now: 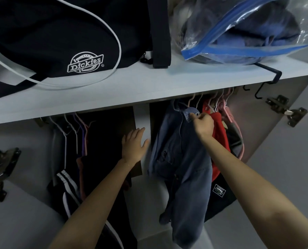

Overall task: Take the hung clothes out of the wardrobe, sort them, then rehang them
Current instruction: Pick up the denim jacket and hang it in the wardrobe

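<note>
**Spotter:** Your right grip (203, 124) is pinching the collar of the faded blue denim shirt (185, 159); that shirt hangs in the right compartment, under the white wardrobe shelf (149, 83); your left grip (134, 143) is released, fingers spread at the white divider panel (140, 114), touching or not I cannot tell.

**Second:** What could go wrong for you?

**Spotter:** Pull by the collar alone and the shirt may slide off its pale wire hanger (191, 101); the hook could snag its neighbours; the red fleece garment (219, 133) sits against your knuckles and might be dragged along.

**Second:** Counts?

**Spotter:** Two hands; two compartments; one denim shirt, one red garment; four hanger hooks on the left (74, 126), two white, one purple, one pink; the bunched hooks on the right (219, 97) sit too close for you to count; on the shelf, one black canvas bag with a white logo (59, 33) and one clear plastic zip bag with a blue seal (239, 29).
</note>
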Tool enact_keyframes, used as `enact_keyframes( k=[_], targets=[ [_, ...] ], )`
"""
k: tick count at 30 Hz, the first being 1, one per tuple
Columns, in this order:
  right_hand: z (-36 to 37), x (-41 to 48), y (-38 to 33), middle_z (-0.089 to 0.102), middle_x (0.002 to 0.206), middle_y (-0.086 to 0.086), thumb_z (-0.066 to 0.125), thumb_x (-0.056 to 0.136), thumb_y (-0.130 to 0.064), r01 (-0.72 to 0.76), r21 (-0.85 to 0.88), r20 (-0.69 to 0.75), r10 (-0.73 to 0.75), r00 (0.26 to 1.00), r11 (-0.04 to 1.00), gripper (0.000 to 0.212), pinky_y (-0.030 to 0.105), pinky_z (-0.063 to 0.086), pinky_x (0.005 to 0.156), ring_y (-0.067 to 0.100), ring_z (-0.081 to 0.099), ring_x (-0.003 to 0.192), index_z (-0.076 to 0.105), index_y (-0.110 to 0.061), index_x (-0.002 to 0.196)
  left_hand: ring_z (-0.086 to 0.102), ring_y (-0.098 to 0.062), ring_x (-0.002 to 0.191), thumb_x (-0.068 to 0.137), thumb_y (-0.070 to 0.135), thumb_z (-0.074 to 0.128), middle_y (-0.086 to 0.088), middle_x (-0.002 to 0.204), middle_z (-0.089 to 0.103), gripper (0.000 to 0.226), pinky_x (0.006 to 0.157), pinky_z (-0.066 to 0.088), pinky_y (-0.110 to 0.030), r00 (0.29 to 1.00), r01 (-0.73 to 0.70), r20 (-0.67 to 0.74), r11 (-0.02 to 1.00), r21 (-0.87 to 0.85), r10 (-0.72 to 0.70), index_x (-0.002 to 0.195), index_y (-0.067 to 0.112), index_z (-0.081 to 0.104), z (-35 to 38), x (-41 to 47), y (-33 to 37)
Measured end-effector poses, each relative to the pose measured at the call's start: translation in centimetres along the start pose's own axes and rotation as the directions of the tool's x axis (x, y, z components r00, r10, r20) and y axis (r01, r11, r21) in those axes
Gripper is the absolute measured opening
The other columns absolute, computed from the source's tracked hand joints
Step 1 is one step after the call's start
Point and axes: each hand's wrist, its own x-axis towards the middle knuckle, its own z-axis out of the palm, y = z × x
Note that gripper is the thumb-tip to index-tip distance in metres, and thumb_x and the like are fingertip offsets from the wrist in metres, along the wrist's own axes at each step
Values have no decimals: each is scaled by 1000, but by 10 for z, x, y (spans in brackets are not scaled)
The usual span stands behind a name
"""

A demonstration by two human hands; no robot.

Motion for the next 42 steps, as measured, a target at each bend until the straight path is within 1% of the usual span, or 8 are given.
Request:
enact_keyframes(
  k=[10, 16, 20, 23, 26, 30, 36, 42],
  targets=[
    [-6, 14, 14, 58, 68, 5, 68, 86, -41, 21, -89, 6, -20, 1000, 996, 36, 35, 42, 66, 29, 59, 74, 57, -10, 72, 25, -24, 147, 103, 45, 42, -1, 157, 36, 55, 120, 11, -49, 999, -17, 36, 1000, 5, 17, 153, 25, 33, 15, 2, 4],
    [-17, 16, 16, 56, 66, 0, 72, 85, -37, 17, -63, 121, -10, 993, 998, 34, 33, 44, 67, 17, 53, 65, 51, -15, 70, 20, -21, 149, 104, 44, 38, 1, 157, 36, 51, 120, 4, -52, 993, -87, 87, 996, 7, 86, 152, 27, 34, 22, 6, 26],
    [-32, -1, 24, 66, 80, 0, 71, 85, -39, 100, -138, 101, -87, 991, 985, 28, 34, 47, 70, 17, 60, 76, 60, -14, 87, 22, -23, 149, 103, 45, 40, -2, 158, 35, 53, 121, 7, -52, 986, -154, 57, 985, -72, 158, 152, 25, 34, 32, 11, 50],
    [-49, -17, 33, 68, 91, 1, 69, 87, -38, 88, -96, 101, -78, 992, 991, 29, 35, 49, 78, 18, 62, 86, 62, -13, 100, 21, -22, 149, 98, 57, 28, -2, 160, 30, 64, 120, 8, -51, 976, -209, 43, 970, -122, 215, 155, 27, 28, 43, 10, 72],
    [-70, -32, 50, 65, 110, 9, 65, 90, -40, 167, -261, 115, -141, 983, 951, 42, 36, 46, 88, 26, 59, 103, 60, -10, 118, 21, -25, 150, 92, 63, 18, -3, 162, 26, 73, 120, 10, -51, 960, -273, 18, 950, -149, 279, 155, 27, 27, 54, 6, 93],
    [-96, -63, 63, 54, 130, 14, 59, 94, -40, 196, -470, 128, -153, 980, 861, 50, 42, 40, 101, 34, 47, 121, 51, -11, 135, 23, -30, 149, 96, 56, 30, -9, 161, 27, 67, 119, 15, -54, 939, -343, -82, 921, -187, 333, 154, 23, 30, 52, 3, 112],
    [-157, -110, 98, 51, 136, 11, 55, 96, -38, 160, -560, 83, -137, 987, 813, 50, 45, 42, 99, 35, 46, 122, 48, -14, 140, 17, -25, 151, 99, 51, 34, -7, 161, 26, 61, 121, 15, -51, 890, -454, -128, 873, -178, 437, 154, 23, 32, 60, -39, 161],
    [-233, -175, 119, 43, 148, 7, 50, 98, -42, 158, -634, 25, -184, 983, 757, 55, 45, 36, 105, 30, 37, 135, 40, -20, 147, 22, -28, 149, 99, 50, 34, -7, 159, 32, 59, 120, 18, -54, 865, -498, -37, 848, -183, 500, 153, 26, 34, 75, -117, 219]
  ],
)
